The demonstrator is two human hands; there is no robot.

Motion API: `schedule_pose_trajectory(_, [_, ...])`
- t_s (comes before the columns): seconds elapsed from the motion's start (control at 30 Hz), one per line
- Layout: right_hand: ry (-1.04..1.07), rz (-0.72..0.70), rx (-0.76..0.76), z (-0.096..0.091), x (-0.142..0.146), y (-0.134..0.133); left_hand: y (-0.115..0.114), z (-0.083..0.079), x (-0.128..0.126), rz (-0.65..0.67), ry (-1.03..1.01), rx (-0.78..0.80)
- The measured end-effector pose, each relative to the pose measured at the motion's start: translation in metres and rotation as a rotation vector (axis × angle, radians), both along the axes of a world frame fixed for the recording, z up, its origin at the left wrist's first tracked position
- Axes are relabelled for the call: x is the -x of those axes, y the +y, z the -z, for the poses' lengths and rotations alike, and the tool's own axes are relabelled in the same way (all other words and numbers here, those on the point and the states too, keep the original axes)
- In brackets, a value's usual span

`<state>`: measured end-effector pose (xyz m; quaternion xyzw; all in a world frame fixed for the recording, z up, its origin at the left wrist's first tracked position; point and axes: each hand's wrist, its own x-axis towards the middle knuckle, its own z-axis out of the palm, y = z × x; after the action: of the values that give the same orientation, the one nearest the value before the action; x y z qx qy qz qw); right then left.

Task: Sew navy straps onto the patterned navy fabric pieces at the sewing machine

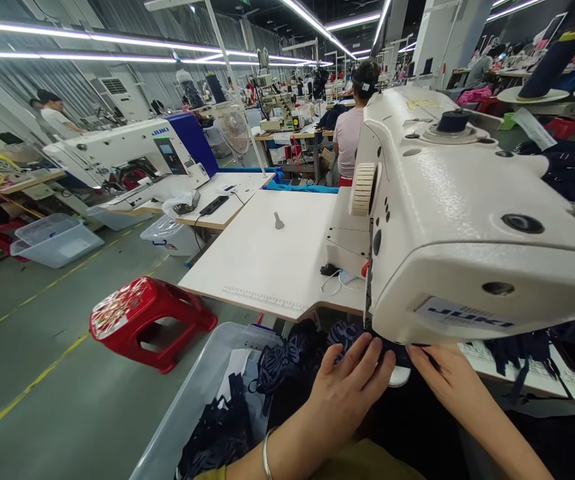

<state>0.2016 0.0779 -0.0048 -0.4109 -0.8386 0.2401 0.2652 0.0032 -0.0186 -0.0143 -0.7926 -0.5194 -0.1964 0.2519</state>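
A navy bra with patterned cups (pixel 343 333) lies at the sewing arm of a white sewing machine (pixel 467 200), partly hidden under the machine head. My left hand (pixel 350 383), with a bangle at its wrist, rests on the dark fabric with its fingers stretched out and thumb apart. Just right of the white rounded arm tip (pixel 399 377), my right hand (pixel 437 370) pinches the edge of the same fabric. The machine head covers its fingertips. The needle area cannot be made out.
Left of my lap stands a clear plastic bin (pixel 187 400) holding navy bras (pixel 222 427). A red stool (pixel 152 320) is on the floor beyond. The white table (pixel 267 260) bears a small grey metal piece (pixel 278 221). Navy straps (pixel 517 353) hang at the right.
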Motion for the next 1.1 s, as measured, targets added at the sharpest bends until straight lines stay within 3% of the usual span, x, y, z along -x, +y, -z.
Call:
schedule_pose_trajectory(0.57, [-0.012, -0.014, -0.001, 0.005, 0.005, 0.006, -0.002, 0.004, -0.005, -0.044, 0.003, 0.003])
schedule_pose_trajectory(0.87, [-0.015, -0.035, 0.063, 0.003, 0.004, 0.004, 0.0, -0.003, -0.007, -0.024, -0.014, -0.042])
schedule_pose_trajectory(1.1, [-0.074, -0.041, -0.105, 0.031, -0.006, 0.014, -0.004, -0.005, -0.004, -0.005, 0.004, 0.028])
